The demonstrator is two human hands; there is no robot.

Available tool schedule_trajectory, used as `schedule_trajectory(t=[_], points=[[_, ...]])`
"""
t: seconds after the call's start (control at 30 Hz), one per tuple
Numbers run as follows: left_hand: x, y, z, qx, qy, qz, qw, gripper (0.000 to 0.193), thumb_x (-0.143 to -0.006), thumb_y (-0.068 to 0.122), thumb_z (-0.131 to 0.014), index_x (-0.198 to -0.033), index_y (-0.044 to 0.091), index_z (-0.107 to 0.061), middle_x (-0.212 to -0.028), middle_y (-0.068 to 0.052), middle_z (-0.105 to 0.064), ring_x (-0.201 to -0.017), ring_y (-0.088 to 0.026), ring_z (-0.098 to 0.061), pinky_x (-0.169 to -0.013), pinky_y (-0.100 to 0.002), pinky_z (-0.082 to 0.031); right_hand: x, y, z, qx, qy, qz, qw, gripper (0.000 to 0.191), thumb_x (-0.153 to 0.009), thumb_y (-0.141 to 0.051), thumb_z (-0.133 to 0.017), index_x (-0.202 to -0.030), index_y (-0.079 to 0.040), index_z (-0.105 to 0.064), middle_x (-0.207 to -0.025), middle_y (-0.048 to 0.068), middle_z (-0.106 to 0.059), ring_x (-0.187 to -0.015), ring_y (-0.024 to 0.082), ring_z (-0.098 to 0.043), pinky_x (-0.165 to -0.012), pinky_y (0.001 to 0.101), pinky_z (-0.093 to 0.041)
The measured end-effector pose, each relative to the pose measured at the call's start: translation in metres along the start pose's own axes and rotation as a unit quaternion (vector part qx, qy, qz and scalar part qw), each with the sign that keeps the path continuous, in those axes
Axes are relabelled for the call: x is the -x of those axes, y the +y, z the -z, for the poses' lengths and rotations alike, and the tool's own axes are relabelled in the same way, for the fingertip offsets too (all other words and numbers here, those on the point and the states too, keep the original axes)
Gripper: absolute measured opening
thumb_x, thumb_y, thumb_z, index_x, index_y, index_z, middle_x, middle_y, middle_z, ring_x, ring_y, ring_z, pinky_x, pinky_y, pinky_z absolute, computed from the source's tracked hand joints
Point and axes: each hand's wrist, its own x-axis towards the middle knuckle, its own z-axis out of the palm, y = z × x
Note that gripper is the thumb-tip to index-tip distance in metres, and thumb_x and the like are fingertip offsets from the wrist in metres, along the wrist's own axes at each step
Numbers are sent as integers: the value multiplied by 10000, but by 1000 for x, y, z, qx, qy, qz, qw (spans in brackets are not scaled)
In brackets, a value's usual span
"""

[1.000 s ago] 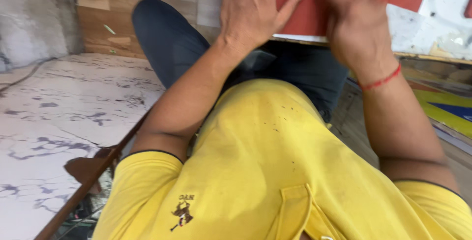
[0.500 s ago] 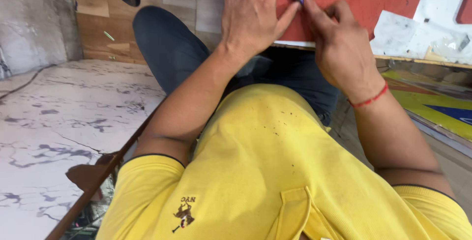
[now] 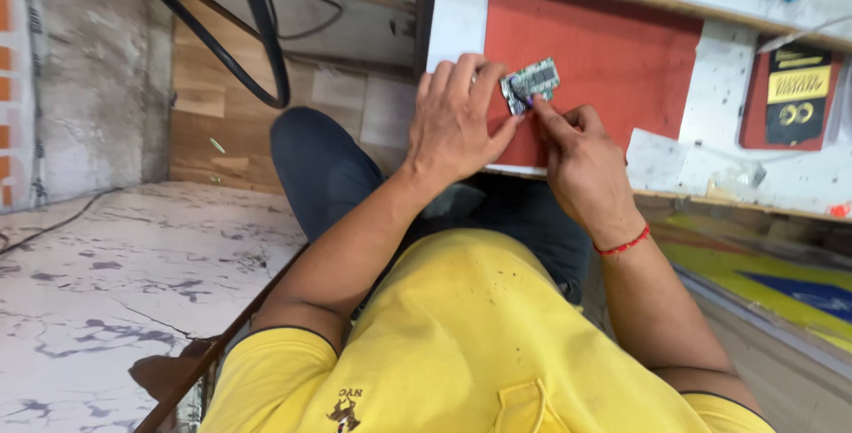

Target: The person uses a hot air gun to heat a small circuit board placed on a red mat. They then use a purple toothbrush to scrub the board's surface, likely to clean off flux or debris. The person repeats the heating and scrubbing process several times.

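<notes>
hands shifted left on red mat (image 3: 612,51), small circuit board (image 3: 530,83) near mat's front-left corner, left hand (image 3: 457,122) fingers together steadying its left end, right hand (image 3: 581,162) fingertips pinching its front edge

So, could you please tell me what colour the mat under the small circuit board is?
The mat is red, clearest in the head view.

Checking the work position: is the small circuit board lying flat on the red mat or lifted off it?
Cannot tell. The circuit board sits over the red mat, pinched between left hand and right hand.
</notes>
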Motion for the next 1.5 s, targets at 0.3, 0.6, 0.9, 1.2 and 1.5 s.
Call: schedule_trajectory(t=[0.3,0.6,0.9,1.2,1.5], points=[[-3,-2,6,18,-1,1,1000,474,-823,327,-824,-1185,70,-658,-1147,-96,-593,-1033,-290,-563,-904,-450,-445,-23,60,21,45,176,-24,983,345,-1019,-65,-648,-1354,-107,-719,-1114,190,-606,-922,359,-641,-790,452,-520],[-52,-48,58,-171,213,54,961,736,-893,427,-798,-1458,62,-498,-1471,-287,-368,-1363,-516,-370,-1126,-665,-294,13,79,-19,88,278,18,956,328,-1001,-161,-757,-1321,-94,-738,-1252,154,-584,-1158,336,-558,-991,457,-496],[-138,-132,159,-174,171,246,938,467,-1006,300,-695,-1353,31,-534,-1297,-178,-626,-1125,-402,-653,-916,-529,-511,9,74,-17,80,303,12,950,308,-951,-229,-795,-1238,-122,-758,-1211,141,-604,-1129,332,-558,-951,446,-498],[-141,-92,173,-9,263,127,956,497,-1026,289,-660,-1434,21,-569,-1038,-229,-705,-942,-378,-695,-846,-464,-535,4,66,-12,54,314,11,948,381,-909,-232,-795,-1271,-127,-741,-1209,141,-611,-1165,345,-557,-977,446,-499],[-9,13,119,-52,-53,-202,977,380,-939,410,-780,-1128,81,-753,-777,-46,-667,-671,-200,-661,-573,-342,-515,0,-8,17,24,330,210,920,604,-698,-200,-839,-1242,-75,-608,-1200,186,-562,-1173,399,-526,-1061,587,-386]])
